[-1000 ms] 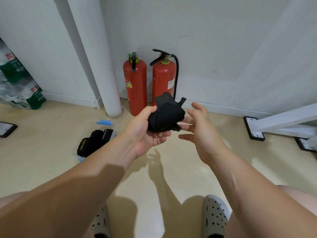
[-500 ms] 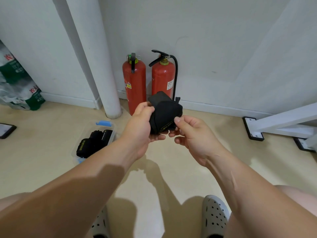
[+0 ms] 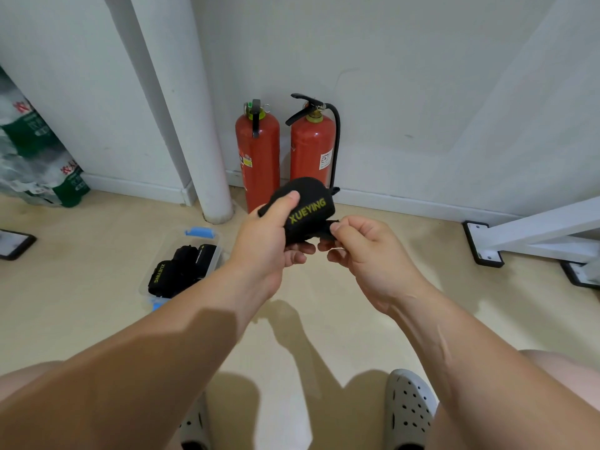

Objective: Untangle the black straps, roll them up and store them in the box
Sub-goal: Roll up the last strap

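Observation:
A rolled black strap [image 3: 308, 207] with yellow "XUEYING" lettering is held up in front of me. My left hand [image 3: 266, 241] grips the roll, thumb on top and fingers curled beneath it. My right hand [image 3: 363, 251] pinches the loose end of the strap at the roll's right side. On the floor to the left stands a clear plastic box [image 3: 212, 246] with blue clips, holding several rolled black straps [image 3: 181, 269].
Two red fire extinguishers [image 3: 259, 157] stand against the wall behind the strap, beside a white pipe [image 3: 191, 125]. A white frame with black feet [image 3: 483, 245] lies at right. Green-and-white packs [image 3: 35, 157] lean at far left. My grey clogs [image 3: 409, 410] are below.
The roll has turned so its yellow lettering faces up. My right hand went from open beside the roll to pinching its loose end.

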